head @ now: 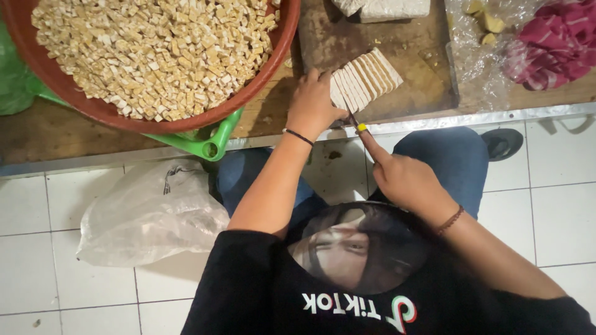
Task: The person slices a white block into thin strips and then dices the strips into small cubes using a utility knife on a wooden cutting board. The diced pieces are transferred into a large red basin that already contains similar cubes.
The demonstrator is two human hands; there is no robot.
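Both arms reach forward, elbows bent. Left hand [312, 107] lies palm down with its fingers curled over, a dark band on the wrist. Right hand [402, 177] sits just beside it, closed in a grip, index finger stretched forward, beaded band on the wrist.
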